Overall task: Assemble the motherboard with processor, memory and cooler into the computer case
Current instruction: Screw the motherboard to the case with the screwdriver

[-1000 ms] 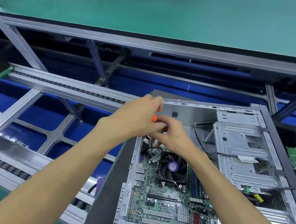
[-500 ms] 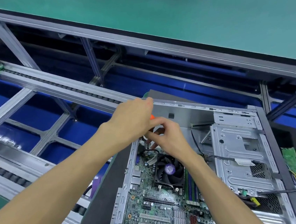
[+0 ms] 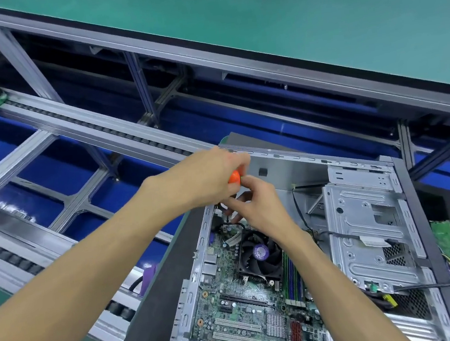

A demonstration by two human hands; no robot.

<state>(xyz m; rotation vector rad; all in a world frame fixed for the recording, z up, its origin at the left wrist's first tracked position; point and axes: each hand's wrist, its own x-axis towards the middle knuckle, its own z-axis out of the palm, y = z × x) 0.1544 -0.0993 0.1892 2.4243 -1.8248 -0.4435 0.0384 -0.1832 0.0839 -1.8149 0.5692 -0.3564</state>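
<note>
Hands meet above the motherboard (image 3: 240, 304) (seated in the open case (image 3: 367, 211)): left hand (image 3: 205, 180) fisted around an orange-handled screwdriver (image 3: 233, 177), right hand (image 3: 258, 205) pinching near its shaft.

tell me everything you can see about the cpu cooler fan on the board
The cooler fan is a black, plastic-looking square frame with curved blades around a round hub carrying a purple label. It lies flat, facing up, on the green motherboard inside the open metal case, left of the memory sticks. Screws show at its near corners. Neither hand touches it; the right hand works just beyond its far edge.
</note>
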